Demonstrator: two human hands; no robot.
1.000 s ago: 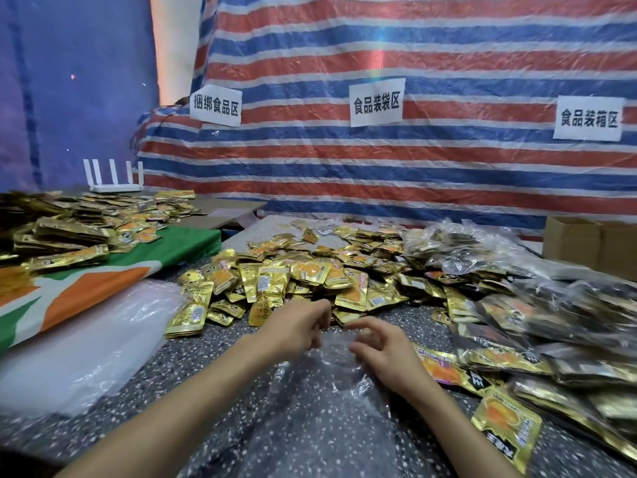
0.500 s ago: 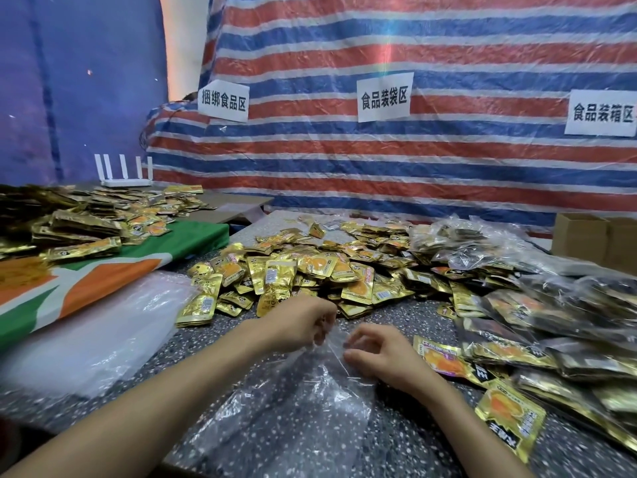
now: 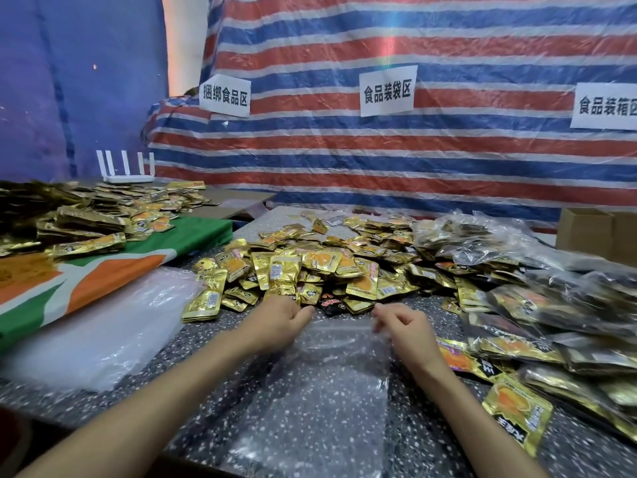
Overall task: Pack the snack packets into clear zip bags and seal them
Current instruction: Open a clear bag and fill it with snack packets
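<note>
Both hands stood close together at the mouth of the clear zip bag point(image 3: 327, 391) a moment before; now they are apart, and the bag lies flatter and wider on the speckled table point(image 3: 434, 432). From where I stand, at far left a heap of gold packets point(image 3: 79, 229) rests on a green and orange cloth point(image 3: 113, 270), and a white router point(image 3: 126, 169) with upright antennas stands behind it. Just beside the cloth, nearer to the person, lies a stack of empty clear bags point(image 3: 103, 336). Next comes the left hand point(image 3: 280, 319), its fingers curled at the upper left corner of the zip bag and pinching its edge, touching the front of the pile. This pile of loose snack packets point(image 3: 327, 267), gold with orange pictures, spreads over the middle of the table just behind both hands. The zip bag is between the two forearms, its mouth toward the pile, and I see no packet inside it. The right hand point(image 3: 405, 331) holds the upper right edge of the bag with curled fingers, though its fingertips are a little blurred. Right of it single packets point(image 3: 517, 414) lie flat, and further right are many filled bags point(image 3: 537, 298) heaped together. A cardboard box point(image 3: 594, 234) stands behind them at the far right. Three paper signs point(image 3: 386, 91) hang on the striped tarp point(image 3: 448, 160) at the back.
</note>
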